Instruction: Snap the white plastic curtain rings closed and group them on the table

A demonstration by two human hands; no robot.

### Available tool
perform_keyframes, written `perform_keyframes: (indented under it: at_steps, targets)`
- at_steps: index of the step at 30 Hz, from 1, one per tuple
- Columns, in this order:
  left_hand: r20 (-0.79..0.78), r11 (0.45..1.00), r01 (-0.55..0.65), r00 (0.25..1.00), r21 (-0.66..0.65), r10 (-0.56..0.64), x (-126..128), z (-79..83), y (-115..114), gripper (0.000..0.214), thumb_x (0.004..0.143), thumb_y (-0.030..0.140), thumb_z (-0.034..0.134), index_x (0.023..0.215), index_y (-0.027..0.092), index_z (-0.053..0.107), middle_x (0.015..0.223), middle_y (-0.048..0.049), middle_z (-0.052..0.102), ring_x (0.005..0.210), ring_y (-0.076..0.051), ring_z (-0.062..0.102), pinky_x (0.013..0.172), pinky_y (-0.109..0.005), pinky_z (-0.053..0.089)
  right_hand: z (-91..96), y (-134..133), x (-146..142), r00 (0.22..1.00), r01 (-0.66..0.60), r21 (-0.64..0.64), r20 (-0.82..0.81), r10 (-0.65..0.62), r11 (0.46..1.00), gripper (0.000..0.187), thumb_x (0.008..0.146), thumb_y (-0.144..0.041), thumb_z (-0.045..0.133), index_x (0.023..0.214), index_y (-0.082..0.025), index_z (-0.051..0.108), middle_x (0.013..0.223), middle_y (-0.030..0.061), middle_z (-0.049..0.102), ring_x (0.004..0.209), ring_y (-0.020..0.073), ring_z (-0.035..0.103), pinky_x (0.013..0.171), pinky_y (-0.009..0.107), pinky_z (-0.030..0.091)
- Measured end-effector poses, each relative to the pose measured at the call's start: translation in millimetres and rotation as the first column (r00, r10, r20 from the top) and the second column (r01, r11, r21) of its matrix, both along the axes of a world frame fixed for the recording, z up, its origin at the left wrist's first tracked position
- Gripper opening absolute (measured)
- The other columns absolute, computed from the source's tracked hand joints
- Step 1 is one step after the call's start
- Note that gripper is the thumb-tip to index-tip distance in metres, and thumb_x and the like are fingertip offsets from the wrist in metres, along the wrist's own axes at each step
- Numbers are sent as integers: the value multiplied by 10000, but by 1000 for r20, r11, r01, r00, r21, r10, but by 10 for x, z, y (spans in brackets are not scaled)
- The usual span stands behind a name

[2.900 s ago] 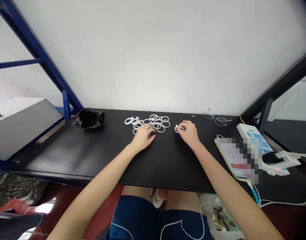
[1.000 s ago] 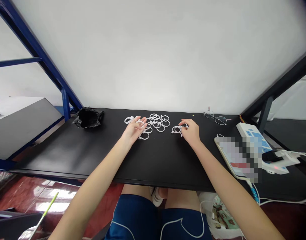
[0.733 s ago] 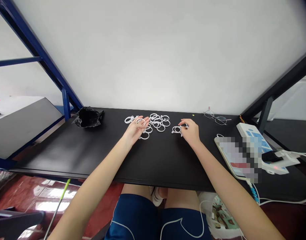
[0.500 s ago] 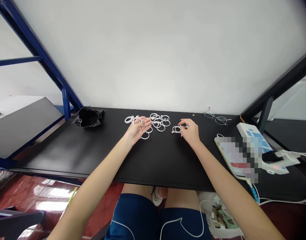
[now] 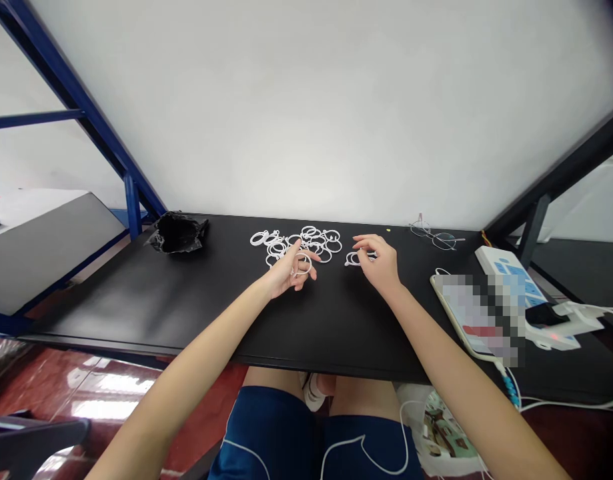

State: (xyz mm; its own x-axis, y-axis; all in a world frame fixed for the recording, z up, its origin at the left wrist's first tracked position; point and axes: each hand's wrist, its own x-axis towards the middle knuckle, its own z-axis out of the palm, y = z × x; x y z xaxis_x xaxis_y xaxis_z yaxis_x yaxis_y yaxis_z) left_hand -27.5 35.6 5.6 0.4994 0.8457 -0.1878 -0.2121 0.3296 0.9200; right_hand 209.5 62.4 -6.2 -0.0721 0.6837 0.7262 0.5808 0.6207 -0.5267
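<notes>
My left hand [image 5: 285, 272] holds a white curtain ring [image 5: 311, 265] in its bent fingers, just in front of a loose pile of white curtain rings [image 5: 323, 255]. Several of the rings have small eyelets, and part of the pile is hidden behind the hand. Further right, my right hand [image 5: 381, 262] hovers with curved fingers, thumb and forefinger apart. Beside and partly behind its thumb lies a small group of white rings [image 5: 352, 259] on the black table [image 5: 316, 327].
A crumpled black bag [image 5: 179, 235] stands open at the table's left. Eyeglasses [image 5: 443, 240] lie at the back right. A phone [image 5: 466, 320] with a cable and a white power strip [image 5: 509, 275] occupy the right side. A wall [image 5: 306, 113] closes off the back.
My left hand has moved right and toward me, turning from palm up to sideways with a ring in it. My right hand has barely moved; its thumb and forefinger are further apart.
</notes>
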Motion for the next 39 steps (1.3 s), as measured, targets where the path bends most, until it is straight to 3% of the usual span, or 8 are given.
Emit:
perform_keyframes:
  at_steps: [5, 10, 16, 21, 29, 33, 36, 39]
  targets:
    - [39, 1000, -15, 999, -5, 15, 1, -53, 29, 430, 944, 452, 324, 959, 135, 615, 557, -3, 536, 323, -16, 169, 362, -164, 164, 14, -31, -20, 999, -29, -25, -24, 28, 999, 217, 750, -88, 467, 704, -203, 645, 918, 68, 705, 864, 207, 648, 629, 312, 532]
    - [18, 997, -74, 997, 38, 74, -4, -71, 57, 373, 873, 348, 355, 795, 123, 642, 575, -21, 527, 335, -29, 219, 374, -196, 148, 43, -61, -30, 998, -60, -71, -39, 58, 996, 209, 741, -94, 471, 707, -206, 643, 925, 65, 703, 852, 201, 657, 607, 299, 525]
    - [21, 993, -112, 994, 29, 112, 5, -35, 43, 338, 817, 298, 367, 547, 145, 498, 465, -14, 455, 317, -30, 188, 388, -210, 123, 56, -90, -53, 992, -122, -50, -38, 121, 991, 192, 742, -102, 488, 722, -204, 648, 901, 60, 703, 832, 195, 659, 605, 292, 520]
    - [57, 997, -66, 996, 48, 63, 5, -34, 35, 353, 828, 298, 360, 517, 153, 443, 420, 9, 379, 314, -28, 166, 392, -203, 124, 51, -97, -61, 989, -139, -37, -55, 137, 990, 196, 755, -99, 487, 731, -200, 652, 886, 59, 701, 795, 187, 661, 575, 279, 509]
    - [115, 974, -224, 969, 32, 219, 12, -40, 53, 238, 869, 309, 404, 681, 167, 442, 597, 19, 478, 370, -31, 288, 384, -166, 221, -8, -96, -119, 991, -131, -72, -10, 131, 989, 179, 764, -120, 495, 730, -212, 645, 813, 33, 696, 703, 167, 641, 584, 285, 515]
    - [105, 958, -284, 955, 44, 279, 58, -35, 31, 291, 905, 435, 431, 746, 196, 388, 651, 21, 518, 426, -74, 449, 402, -186, 368, -7, -193, -238, 983, -176, -79, 31, 178, 981, 151, 794, -152, 513, 777, -214, 650, 702, 15, 651, 573, 139, 582, 579, 287, 508]
    - [20, 939, -323, 946, 117, 323, 101, -63, 11, 393, 873, 575, 473, 791, 196, 410, 751, -2, 570, 572, -129, 598, 490, -246, 491, -16, -306, -373, 953, -291, -132, 45, 298, 948, 88, 830, -250, 580, 878, -223, 648, 704, 3, 659, 541, 128, 577, 574, 278, 505]
    - [-35, 875, -373, 915, 309, 402, 134, -90, -14, 405, 849, 580, 528, 788, 192, 430, 797, -4, 581, 669, -128, 616, 584, -248, 505, -52, -384, -493, 903, -392, -238, 88, 421, 889, 169, 845, -330, 613, 978, -229, 643, 756, -2, 677, 523, 112, 559, 563, 263, 491]
